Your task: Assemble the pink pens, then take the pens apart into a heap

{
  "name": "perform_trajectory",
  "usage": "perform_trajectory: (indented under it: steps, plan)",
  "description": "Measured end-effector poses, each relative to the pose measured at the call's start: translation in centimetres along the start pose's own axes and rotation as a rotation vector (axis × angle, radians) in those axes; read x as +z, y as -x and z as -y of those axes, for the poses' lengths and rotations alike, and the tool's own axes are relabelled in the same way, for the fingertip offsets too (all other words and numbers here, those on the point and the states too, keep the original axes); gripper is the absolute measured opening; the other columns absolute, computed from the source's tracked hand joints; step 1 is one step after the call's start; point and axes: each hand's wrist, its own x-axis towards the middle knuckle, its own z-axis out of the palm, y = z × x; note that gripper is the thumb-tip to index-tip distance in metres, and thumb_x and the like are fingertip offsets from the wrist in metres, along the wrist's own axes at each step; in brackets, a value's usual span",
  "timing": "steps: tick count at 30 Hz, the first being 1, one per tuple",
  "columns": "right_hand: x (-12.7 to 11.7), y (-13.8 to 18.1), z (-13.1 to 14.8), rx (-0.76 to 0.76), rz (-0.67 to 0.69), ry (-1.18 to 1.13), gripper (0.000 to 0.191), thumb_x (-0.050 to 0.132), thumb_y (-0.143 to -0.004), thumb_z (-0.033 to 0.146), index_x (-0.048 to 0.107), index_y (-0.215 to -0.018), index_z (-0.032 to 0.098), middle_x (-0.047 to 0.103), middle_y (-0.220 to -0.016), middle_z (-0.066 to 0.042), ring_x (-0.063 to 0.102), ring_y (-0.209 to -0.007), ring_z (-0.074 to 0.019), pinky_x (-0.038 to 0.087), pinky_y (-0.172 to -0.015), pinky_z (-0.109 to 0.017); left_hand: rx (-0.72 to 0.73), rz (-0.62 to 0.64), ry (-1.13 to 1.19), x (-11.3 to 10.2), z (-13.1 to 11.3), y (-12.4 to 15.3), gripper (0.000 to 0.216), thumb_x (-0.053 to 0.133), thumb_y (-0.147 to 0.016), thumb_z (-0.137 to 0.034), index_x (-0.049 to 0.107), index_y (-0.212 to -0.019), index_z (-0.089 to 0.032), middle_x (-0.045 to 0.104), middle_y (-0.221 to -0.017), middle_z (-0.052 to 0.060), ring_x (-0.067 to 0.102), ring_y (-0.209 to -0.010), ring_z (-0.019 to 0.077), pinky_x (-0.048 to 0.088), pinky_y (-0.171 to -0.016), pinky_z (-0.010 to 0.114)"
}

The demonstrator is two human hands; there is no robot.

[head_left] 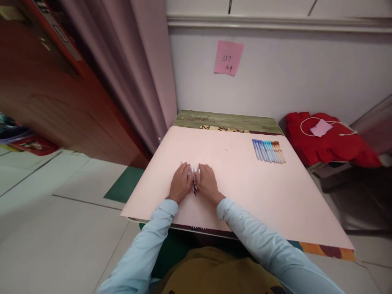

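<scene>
A bunch of slim pens (195, 186) lies on the pink-covered table (245, 196), with clear ends away from me and dark ends towards me. My left hand (181, 183) presses in on the bunch from the left, fingers curled over it. From the other side my right hand (208, 183) does the same, so both hands hide most of the pens. Farther right, a neat row of several pens (268, 151) runs from blue through light blue to brown.
A pink note (228, 58) is stuck to the white wall behind the table. To the right lies a red cloth (333, 143) with a white cable (306, 120) on it. A mauve curtain (147, 61) and a brown door (61, 85) stand at the left.
</scene>
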Motion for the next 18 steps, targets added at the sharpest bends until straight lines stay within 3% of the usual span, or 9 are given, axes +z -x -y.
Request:
perform_trajectory:
  steps: [4, 9, 18]
  plan:
    - [0.3, 0.7, 1.4, 0.076, -0.020, -0.095, 0.048, 0.035, -0.098, 0.029, 0.050, -0.138, 0.008, 0.057, -0.133, -0.021, 0.046, -0.129, -0.0331, 0.032, -0.111, -0.054, 0.058, 0.101, 0.103, -0.9, 0.6, -0.8, 0.055, 0.037, -0.099, -0.043, 0.050, -0.143, -0.013, 0.047, -0.151, 0.016, 0.039, -0.143, 0.0243, 0.029, -0.120, 0.044]
    - [-0.5, 1.3, 1.5, 0.055, 0.002, -0.233, 0.055, 0.034, -0.099, 0.037, 0.042, -0.147, 0.012, 0.050, -0.144, -0.019, 0.043, -0.134, -0.0354, 0.029, -0.113, -0.058, 0.044, 0.159, 0.142, -1.7, 0.5, -0.9, 0.057, 0.038, -0.098, -0.046, 0.047, -0.146, -0.016, 0.043, -0.154, 0.013, 0.035, -0.145, 0.0234, 0.027, -0.121, 0.045]
    - [-1.4, 0.3, -1.5, 0.124, -0.143, -0.494, 0.051, 0.032, -0.099, 0.039, 0.049, -0.139, 0.012, 0.054, -0.140, -0.017, 0.049, -0.132, -0.0240, 0.036, -0.114, -0.045, -0.119, -0.021, 0.255, -1.9, 1.3, -0.9, 0.057, 0.028, -0.101, -0.046, 0.055, -0.138, -0.012, 0.049, -0.149, 0.014, 0.040, -0.142, 0.0206, 0.028, -0.122, 0.041]
